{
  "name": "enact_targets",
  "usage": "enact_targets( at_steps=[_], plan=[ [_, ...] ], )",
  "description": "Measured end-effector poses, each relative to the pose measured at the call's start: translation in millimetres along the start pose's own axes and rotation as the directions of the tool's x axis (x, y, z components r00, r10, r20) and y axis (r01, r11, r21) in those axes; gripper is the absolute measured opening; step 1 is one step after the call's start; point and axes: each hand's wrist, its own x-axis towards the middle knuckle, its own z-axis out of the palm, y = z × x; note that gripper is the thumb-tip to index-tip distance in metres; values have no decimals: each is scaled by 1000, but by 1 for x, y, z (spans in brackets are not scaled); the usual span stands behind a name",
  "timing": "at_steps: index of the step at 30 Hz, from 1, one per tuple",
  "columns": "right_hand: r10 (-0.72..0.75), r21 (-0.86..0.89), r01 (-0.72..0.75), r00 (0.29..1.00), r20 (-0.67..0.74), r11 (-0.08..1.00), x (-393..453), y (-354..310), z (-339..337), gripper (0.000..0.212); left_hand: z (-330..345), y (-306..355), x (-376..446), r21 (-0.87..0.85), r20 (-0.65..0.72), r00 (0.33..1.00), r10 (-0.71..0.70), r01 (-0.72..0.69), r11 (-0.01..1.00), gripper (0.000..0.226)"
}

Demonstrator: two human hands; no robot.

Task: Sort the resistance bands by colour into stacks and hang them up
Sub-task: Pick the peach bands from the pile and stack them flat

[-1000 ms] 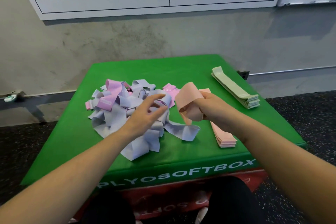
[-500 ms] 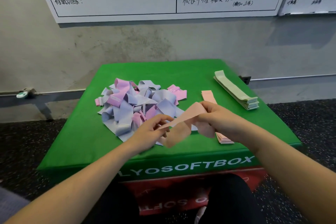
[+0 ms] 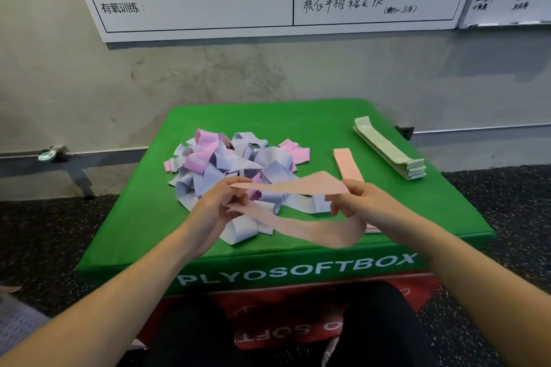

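Peach elastic band loop (image 3: 301, 228) pinched at both ends by left hand (image 3: 215, 209) and right hand (image 3: 354, 202), held over green foam box (image 3: 143, 217); green flat-band stack (image 3: 390, 148) at 2 o'clock.

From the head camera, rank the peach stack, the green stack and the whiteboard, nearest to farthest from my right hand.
From the right hand:
1. Peach stack, on the box just beyond it.
2. Green stack, farther right, near the box's back corner.
3. Whiteboard, up on the wall.

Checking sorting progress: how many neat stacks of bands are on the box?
2. A green stack at the far right edge, and a peach stack left of it, its near end hidden behind the right hand. The rest lie in a loose pile.
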Motion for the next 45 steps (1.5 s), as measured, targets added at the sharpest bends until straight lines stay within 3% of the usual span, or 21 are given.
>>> enact_targets(
  at_steps=[5, 8, 10, 16, 18, 22, 25, 32, 38, 41, 45],
  plan=[
    [-5, 197, 8, 1000, -16, 980, -2, 5, 6, 20, 9, 5, -2, -132, -62, 998, 8, -16, 991, 27],
    [-6, 465, -10, 999, 33, 885, -4, 13, 8, 40, 11, 7, -3, -207, -25, 999, -36, 30, 978, 22],
    [-13, 542, -23, 998, 62, 840, -7, 17, 7, 42, 11, 10, -6, -214, -10, 999, -36, 33, 976, 26],
    [34, 438, -97, 988, 150, 894, -12, 32, 2, 48, 10, 22, -9, -304, 80, 996, -27, 50, 952, 46],
    [75, 356, -112, 990, 116, 928, -12, 35, 3, 48, 12, 30, -11, -357, 112, 994, -8, 47, 933, 46],
    [89, 272, -82, 996, -13, 959, -8, 40, 8, 22, 20, 42, -7, -393, 108, 994, 3, 40, 919, 44],
    [86, 241, -80, 996, -12, 967, -6, 43, 10, 10, 27, 42, -4, -302, 102, 995, -4, 35, 953, 44],
    [59, 233, -71, 997, 56, 970, -3, 38, 11, 26, 37, 40, -2, -107, 105, 994, 35, -24, 994, 41],
    [-1, 183, -11, 998, 61, 983, 0, 30, 15, 69, 42, 41, 2, 89, -42, 998, 44, -40, 995, 23],
    [8, 222, -3, 1000, -21, 975, 4, 29, 21, 69, 50, 46, 6, 113, -95, 992, 85, -74, 991, 13],
    [40, 264, -30, 999, -34, 964, 5, 31, 24, 51, 55, 52, 11, 89, -137, 980, 145, -134, 987, 2]
  ],
)
